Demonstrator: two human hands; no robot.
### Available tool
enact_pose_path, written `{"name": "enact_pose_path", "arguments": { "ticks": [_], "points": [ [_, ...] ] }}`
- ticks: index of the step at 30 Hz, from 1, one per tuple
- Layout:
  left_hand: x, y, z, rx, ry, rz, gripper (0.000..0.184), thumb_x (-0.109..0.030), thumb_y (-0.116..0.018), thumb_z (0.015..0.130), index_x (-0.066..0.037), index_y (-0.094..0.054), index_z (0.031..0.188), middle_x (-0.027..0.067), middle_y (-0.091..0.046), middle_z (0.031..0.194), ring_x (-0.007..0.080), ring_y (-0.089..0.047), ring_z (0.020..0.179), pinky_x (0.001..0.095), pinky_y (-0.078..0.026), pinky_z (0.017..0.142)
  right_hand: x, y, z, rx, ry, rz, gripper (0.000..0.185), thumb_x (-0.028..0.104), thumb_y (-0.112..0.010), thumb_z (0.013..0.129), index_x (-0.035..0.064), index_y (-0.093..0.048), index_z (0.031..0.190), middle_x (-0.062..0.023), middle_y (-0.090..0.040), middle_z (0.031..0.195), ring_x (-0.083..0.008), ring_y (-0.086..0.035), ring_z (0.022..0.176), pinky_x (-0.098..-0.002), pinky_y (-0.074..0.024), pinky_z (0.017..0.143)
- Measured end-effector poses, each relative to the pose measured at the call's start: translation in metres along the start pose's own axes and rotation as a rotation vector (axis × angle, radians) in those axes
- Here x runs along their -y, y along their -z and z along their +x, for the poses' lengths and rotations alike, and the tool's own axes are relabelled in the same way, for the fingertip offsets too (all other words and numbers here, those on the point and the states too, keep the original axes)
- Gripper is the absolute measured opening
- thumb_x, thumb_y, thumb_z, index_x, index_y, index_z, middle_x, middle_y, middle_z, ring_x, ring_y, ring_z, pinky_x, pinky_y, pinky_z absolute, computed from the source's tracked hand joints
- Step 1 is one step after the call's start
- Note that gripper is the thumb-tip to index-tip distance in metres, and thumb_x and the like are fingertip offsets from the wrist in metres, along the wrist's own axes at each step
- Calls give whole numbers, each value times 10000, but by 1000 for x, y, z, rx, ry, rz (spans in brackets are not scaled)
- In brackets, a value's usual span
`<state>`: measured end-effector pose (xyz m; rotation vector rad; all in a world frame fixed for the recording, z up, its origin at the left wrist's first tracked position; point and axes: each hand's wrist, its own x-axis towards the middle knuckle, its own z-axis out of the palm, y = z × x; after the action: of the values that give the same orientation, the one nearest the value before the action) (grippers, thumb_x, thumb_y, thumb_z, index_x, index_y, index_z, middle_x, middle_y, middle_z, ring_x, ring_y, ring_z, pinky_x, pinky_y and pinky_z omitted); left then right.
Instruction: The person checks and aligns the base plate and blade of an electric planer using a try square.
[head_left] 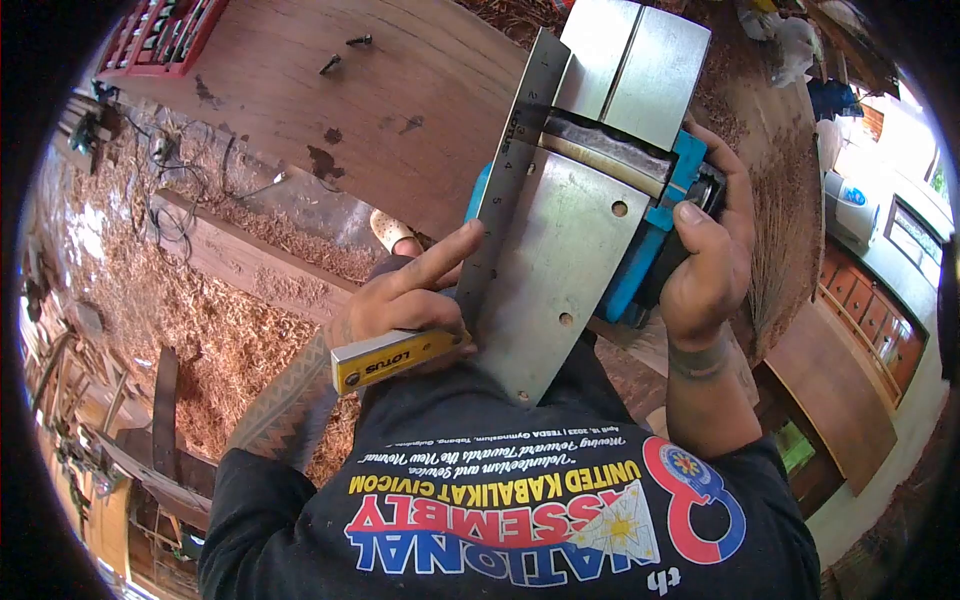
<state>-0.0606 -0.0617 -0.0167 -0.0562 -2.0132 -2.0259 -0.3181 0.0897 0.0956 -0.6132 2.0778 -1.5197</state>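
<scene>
A teal power planer (560,250) lies upside down against the person's front, its metal sole facing up. My left hand (410,290) is wrapped round a LOTUS try square, with the yellow handle (395,362) below the fingers and the index finger stretched along the blade. The square's dark steel blade (505,165) lies lengthwise along the left edge of the sole, across the blade slot. My right hand (710,255) grips the planer's right side, its thumb near the teal body.
A brown wooden board (370,110) with two bolts (345,55) and a red case (165,35) spans the top. Wood shavings (200,340) cover the floor at left. A timber beam (250,255) lies there. At right are a white appliance (855,215) and a wooden cabinet (870,310).
</scene>
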Motion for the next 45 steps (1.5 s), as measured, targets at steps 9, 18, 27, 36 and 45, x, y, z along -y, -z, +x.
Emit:
{"name": "enact_pose_path", "arguments": {
  "ticks": [9,18,27,36,45],
  "points": [
    [-6,-3,-1,3,56,63,372,-137,-905,825,-66,-621,1055,377,-375,1612,433,-606,1357,406,-587,1041,-1,2,2,-5,94,-167,482,162,-526,945,-74,-576,1362,-158,-678,1186,-186,-620,1054,-315,-467,1012],
    [-11,0,2,13,73,118,348,-138,-888,842,-65,-616,1045,366,-407,1597,414,-620,1347,409,-577,1066,3,-3,0,2,1,13,538,145,-541,896,-64,-537,1392,-145,-680,1171,-172,-628,1034,-303,-480,991],
    [-1,0,-2,15,18,107,358,-153,-891,841,-72,-618,1059,363,-415,1596,408,-626,1343,390,-587,1040,4,0,2,-2,50,-164,502,161,-549,917,-71,-565,1362,-141,-685,1169,-177,-626,1028,-302,-477,988],
    [-10,-2,3,-17,41,166,383,-165,-916,812,-92,-609,1031,330,-452,1588,360,-708,1216,364,-615,981,3,2,3,7,60,-158,480,166,-550,940,-76,-575,1354,-140,-691,1141,-179,-626,1028,-307,-482,982],
    [-13,-2,4,-16,48,202,389,-146,-915,803,-93,-604,1030,322,-469,1579,331,-733,1161,351,-625,952,4,1,2,23,42,-232,520,196,-468,964,-122,-570,1361,-201,-652,1316,-232,-613,1195,-347,-429,1106]
  ]
}}
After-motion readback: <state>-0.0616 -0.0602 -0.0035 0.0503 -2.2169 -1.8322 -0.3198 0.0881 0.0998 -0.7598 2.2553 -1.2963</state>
